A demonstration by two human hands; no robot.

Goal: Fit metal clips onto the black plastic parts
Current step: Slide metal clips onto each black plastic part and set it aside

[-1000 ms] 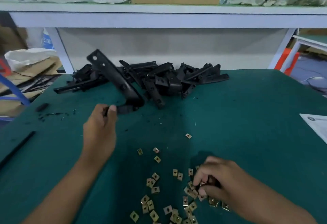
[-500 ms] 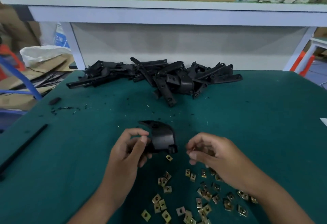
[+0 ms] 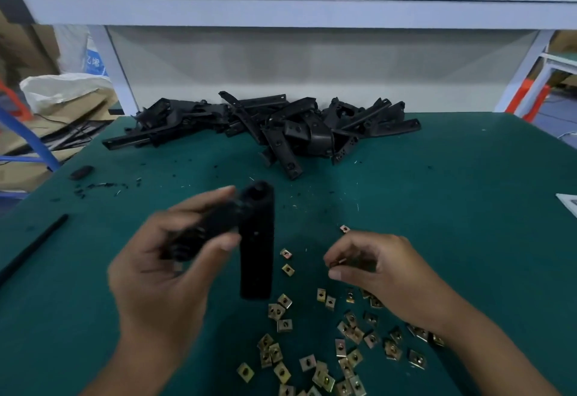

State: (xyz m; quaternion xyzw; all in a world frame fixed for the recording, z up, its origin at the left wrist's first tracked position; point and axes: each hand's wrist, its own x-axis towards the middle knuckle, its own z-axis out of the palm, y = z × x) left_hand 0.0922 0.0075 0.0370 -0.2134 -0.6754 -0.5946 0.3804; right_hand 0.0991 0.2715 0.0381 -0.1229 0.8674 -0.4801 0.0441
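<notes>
**Op:** I am holding one black plastic part (image 3: 256,239) in my left hand (image 3: 162,267), fingers and thumb curled round its upper arm. It is hanging just this side of the heap of black parts (image 3: 265,127), above the green mat (image 3: 452,192). The long arm is pointing down toward me, its lower end just above the scattered metal clips (image 3: 327,348).

**Obs:** And the right hand?

**Op:** My right hand (image 3: 381,273) is hovering nearer me than the heap, right of the held part and apart from it. Thumb and forefinger are pinching together. I think one clip (image 3: 338,262) is sitting between them, but the view is blurring there, so I am marking that as probable.

**Obs:** Handling notes?

**Op:** I am judging the part light and stiff: an L-shaped moulding that one hand is carrying easily. Smooth plastic, so likely a little slippery. I am gripping near the bend, which is leaving the long arm free for the clip. The clips look like thin folded metal, small and springy, with edges that may bite. I am advising a pinch on the flat faces, open side toward the part's edge, and a straight push so the clip does not skew.

**Obs:** Pile status?

**Op:** The heap is waiting at the far edge of the mat; many loose clips are lying near me.
</notes>
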